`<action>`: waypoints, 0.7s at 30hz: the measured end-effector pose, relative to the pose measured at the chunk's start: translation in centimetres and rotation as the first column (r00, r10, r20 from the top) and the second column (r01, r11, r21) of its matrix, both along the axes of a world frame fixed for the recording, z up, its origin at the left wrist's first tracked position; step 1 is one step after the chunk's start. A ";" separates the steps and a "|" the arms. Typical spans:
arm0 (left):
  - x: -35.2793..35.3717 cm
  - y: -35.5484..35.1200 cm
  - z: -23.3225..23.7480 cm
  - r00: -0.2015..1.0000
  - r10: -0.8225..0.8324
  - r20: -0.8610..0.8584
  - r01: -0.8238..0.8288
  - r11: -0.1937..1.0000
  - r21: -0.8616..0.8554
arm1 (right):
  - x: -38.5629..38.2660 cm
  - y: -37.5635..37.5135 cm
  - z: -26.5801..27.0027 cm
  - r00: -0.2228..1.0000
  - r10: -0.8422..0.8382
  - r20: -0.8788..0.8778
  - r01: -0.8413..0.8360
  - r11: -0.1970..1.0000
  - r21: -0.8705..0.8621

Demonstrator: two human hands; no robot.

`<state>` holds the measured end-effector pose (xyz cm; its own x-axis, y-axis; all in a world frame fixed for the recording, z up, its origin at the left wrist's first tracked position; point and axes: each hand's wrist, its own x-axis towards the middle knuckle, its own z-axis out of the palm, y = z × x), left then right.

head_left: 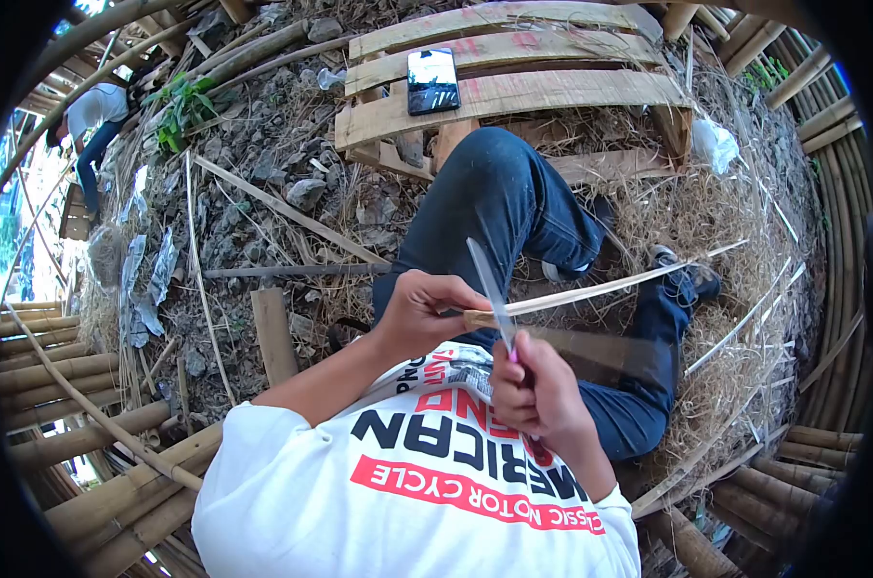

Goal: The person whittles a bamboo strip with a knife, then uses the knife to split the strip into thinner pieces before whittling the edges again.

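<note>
My left hand [424,310] pinches the near end of a long, thin bamboo strip [605,288], which reaches out to the right over my lower leg. In my right hand [537,387] is a knife [492,284] with a pinkish handle, fingers wrapped around it. The blade points up and away, crossing the strip just beyond my left fingers. Blade and strip appear to touch. Both hands are in front of my chest, above my lap.
A phone [433,81] lies on a slatted wooden bench [513,93] ahead. Dry shavings [638,207] and loose strips cover the ground at right. Rubble [306,195] and a bamboo stump [274,332] are at left. Bamboo poles [61,380] surround the spot; another person [97,111] is at far left.
</note>
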<state>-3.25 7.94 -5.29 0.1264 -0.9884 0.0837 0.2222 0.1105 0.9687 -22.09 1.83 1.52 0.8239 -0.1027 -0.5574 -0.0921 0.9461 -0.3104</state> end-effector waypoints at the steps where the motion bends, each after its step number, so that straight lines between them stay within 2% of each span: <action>1: -0.3 0.2 -0.5 0.999 0.001 -0.049 0.002 0.999 0.054 | 0.4 0.5 -0.4 0.997 0.027 0.077 -0.024 0.999 -0.038; 3: -0.2 0.3 -0.8 0.998 -0.030 0.063 0.029 1.000 0.004 | 1.0 0.8 0.7 0.999 -0.009 -0.037 0.001 0.977 -0.211; 5: -0.2 0.0 -0.2 1.000 -0.001 -0.029 0.001 1.000 0.004 | 1.4 0.4 0.9 0.996 -0.068 -0.064 0.053 0.975 -0.216; 6: 0.4 -0.1 -0.2 0.996 0.000 0.092 -0.013 0.990 0.139 | 1.4 0.6 1.2 0.986 -0.136 -0.098 0.113 0.972 -0.208; 7: 0.0 -0.8 -1.1 0.989 0.074 -0.125 -0.067 0.996 0.060 | 1.6 0.5 0.6 0.981 -0.165 -0.098 0.140 0.965 -0.222; 8: -0.3 -0.9 -1.3 0.991 0.108 -0.081 -0.103 0.992 0.071 | 1.2 1.0 0.6 0.973 -0.200 -0.113 0.184 0.973 -0.138; 10: 0.9 -3.8 -1.2 0.988 0.154 0.008 -0.154 0.988 -0.021 | 1.1 -0.6 0.8 0.949 -0.314 -0.034 0.310 0.947 -0.084; 11: 1.1 -4.6 -0.9 0.986 0.122 -0.112 -0.130 0.989 -0.075 | 0.7 -1.1 0.9 0.934 -0.355 0.038 0.357 0.929 -0.099; 13: 1.3 -5.4 0.4 0.988 0.086 -0.130 -0.102 0.987 -0.124 | 0.7 -1.8 0.9 0.866 -0.469 0.172 0.495 0.851 -0.174; 14: 1.1 -5.8 0.8 0.987 0.086 -0.132 -0.105 0.984 -0.144 | 0.9 -2.1 1.2 0.868 -0.463 0.181 0.493 0.849 -0.192; 16: 0.6 -6.0 1.6 0.992 0.070 -0.106 -0.085 0.986 -0.142 | 1.4 -2.1 1.6 0.805 -0.529 0.269 0.580 0.605 -0.546; 17: 0.4 -6.0 1.9 0.991 0.074 -0.111 -0.089 0.986 -0.140 | 1.6 -2.0 1.9 0.808 -0.526 0.264 0.575 0.608 -0.548; 19: 0.0 -6.0 2.6 0.998 0.051 -0.026 -0.055 0.985 -0.165 | 2.2 -1.7 2.9 0.724 -0.593 0.352 0.633 0.369 -0.681; 21: -0.4 -5.9 3.4 0.999 0.048 0.015 -0.044 0.983 -0.180 | 2.3 -2.3 3.3 0.717 -0.593 0.368 0.627 0.317 -0.712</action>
